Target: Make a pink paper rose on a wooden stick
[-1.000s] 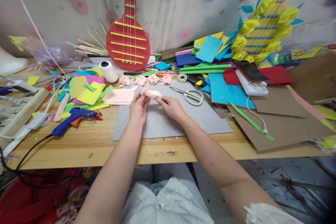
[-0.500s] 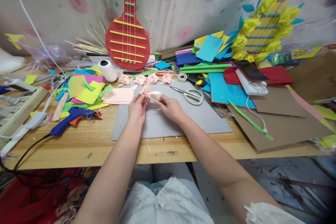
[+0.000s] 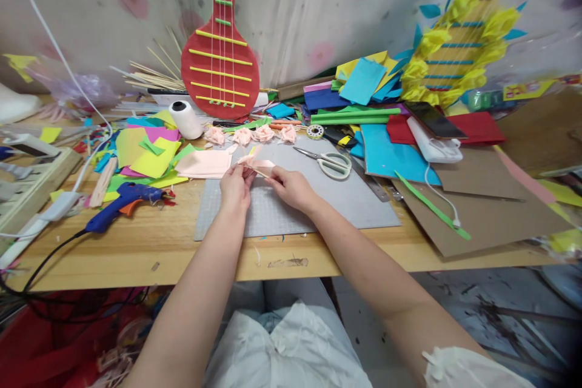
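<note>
My left hand is closed, its fingertips pinching a gathered piece of pale pink crepe paper over the grey cutting mat. My right hand pinches the other end of the same paper, where a thin pale line, a stick or a rolled edge, runs between both hands. Fingers cover part of the piece. Behind them several pink paper flowers lie in a row. Left of my hands is a stack of flat pink paper. Scissors rest on the mat at the right.
A blue glue gun with its cord lies at left, near a power strip. Behind stand a thread spool, a red paper lute and a yellow flowered one. Cardboard and a phone lie at right.
The pink paper's loose end has tilted lower toward my right hand. Both hands stay close together in nearly the same place; the view has shifted slightly.
</note>
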Demonstrator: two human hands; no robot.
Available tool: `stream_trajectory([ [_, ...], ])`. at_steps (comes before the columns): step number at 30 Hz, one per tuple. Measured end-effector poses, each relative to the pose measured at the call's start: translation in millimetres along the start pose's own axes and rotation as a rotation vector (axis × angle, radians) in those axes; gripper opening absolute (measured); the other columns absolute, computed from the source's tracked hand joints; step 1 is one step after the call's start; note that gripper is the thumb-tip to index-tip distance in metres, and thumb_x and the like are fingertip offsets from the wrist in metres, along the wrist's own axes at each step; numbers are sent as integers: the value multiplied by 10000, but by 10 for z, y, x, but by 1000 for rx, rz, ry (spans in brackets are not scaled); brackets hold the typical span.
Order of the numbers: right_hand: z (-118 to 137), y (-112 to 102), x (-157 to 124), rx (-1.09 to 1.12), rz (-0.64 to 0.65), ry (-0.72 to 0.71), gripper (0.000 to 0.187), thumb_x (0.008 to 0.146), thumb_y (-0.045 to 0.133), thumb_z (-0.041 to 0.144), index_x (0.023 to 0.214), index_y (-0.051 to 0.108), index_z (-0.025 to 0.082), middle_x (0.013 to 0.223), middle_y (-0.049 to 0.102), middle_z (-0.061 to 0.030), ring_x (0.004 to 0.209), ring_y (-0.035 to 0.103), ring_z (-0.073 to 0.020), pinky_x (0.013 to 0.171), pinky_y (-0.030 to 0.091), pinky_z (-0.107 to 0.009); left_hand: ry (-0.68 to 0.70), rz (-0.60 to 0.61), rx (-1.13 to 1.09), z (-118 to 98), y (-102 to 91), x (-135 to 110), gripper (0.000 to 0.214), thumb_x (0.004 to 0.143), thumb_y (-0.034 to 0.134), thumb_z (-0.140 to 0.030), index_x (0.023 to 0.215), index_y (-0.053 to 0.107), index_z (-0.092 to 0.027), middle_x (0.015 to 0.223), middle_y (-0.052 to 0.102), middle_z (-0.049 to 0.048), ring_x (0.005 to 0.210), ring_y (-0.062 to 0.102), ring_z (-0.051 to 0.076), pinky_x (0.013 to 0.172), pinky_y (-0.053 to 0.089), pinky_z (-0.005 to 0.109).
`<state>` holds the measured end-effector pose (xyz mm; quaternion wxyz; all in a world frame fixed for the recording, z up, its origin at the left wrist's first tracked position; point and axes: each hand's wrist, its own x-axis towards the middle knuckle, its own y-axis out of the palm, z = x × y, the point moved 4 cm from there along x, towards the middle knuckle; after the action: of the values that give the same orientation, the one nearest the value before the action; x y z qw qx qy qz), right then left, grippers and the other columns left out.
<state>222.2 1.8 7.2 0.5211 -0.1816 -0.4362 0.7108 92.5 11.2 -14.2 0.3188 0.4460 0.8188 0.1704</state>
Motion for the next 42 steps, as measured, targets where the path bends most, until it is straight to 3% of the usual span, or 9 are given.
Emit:
stream_trajectory([
  [7,38,52,7,-83,50,-35,212,852,404,334,913,552,195,738,632,-10,615,534,-119,561,288,-205,13,-64,5,27,-17,10,148,742,448,-56,626,509,-125,508,486,-32,478,486,50,592,475,211],
  [15,14,59,12,-176,6,29,230,867,373,363,909,522,193,756,649,-48,640,564,-153,569,286,-231,47,43,-1,27,7,-38,97,677,576,-57,707,540,-142,637,579,-21,574,561,55,692,482,237],
  [22,-6,-2,-1,-86,5,56,206,852,401,356,856,528,194,696,622,-25,599,530,-135,550,283,-216,31,99,97,45,13,-49,144,668,602,-88,802,582,-137,680,629,8,610,600,86,685,481,256],
  [28,-17,-7,-5,30,25,13,175,840,421,321,791,523,187,644,590,0,558,487,-112,550,285,-202,66,96,153,29,10,-14,100,633,602,-63,719,581,-108,601,611,9,537,575,79,632,475,233],
  [42,-40,-7,10,-3,-2,63,179,828,440,348,801,531,196,635,590,-1,560,497,-118,542,283,-208,104,102,166,33,12,-48,103,649,609,-95,734,562,-129,679,605,11,593,595,101,655,507,295],
])
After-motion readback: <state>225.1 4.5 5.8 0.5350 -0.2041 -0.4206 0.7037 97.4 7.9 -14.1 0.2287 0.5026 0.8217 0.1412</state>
